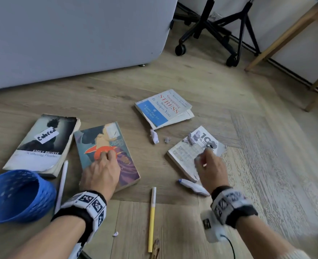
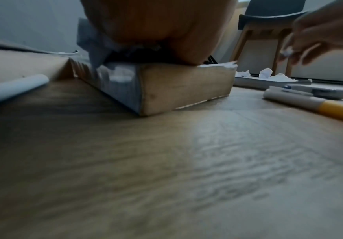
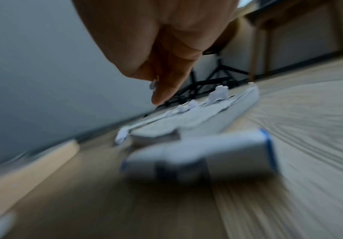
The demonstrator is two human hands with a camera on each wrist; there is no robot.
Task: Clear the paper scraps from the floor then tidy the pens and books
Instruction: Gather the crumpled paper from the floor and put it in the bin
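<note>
Far left: blue perforated basket (image 1: 14,195) tipped on its side on the wood floor (image 1: 173,230), mouth facing right and up. Just behind it, the Wuthering Heights paperback (image 1: 42,144) lies flat with a white label on the cover. A white pen (image 1: 62,186) lies between the basket and the next book, running lengthwise beside both.

Left hand (image 1: 101,174) rests palm-down on the illustrated paperback (image 1: 107,146); fingers reach forward over the red patch, and whether they hold anything is hidden from the head view. The left wrist view shows the palm heel pressing on the book's near corner, cover slightly lifted under it.

Centre: yellow-and-white pen (image 1: 152,217) lies on the floor toward the viewer, tiny paper scrap (image 1: 115,234) to its left. Farther back, the Stopping Stress book (image 1: 163,108), cover curled, with a crumpled paper scrap (image 1: 154,135) just below its corner and a smaller grey bit (image 1: 167,140) beside that.

Right: right hand (image 1: 209,165) hovers over the open puzzle book (image 1: 188,156), blurred; thumb and fingertips pinch a small white scrap (image 2: 287,52). Another crumpled ball (image 1: 191,139) sits on the page ahead. A white-and-blue correction tape (image 1: 192,186) lies against the book's near edge, under the wrist.

Background: grey cabinet, black office chair base (image 1: 210,34), wooden table legs.
</note>
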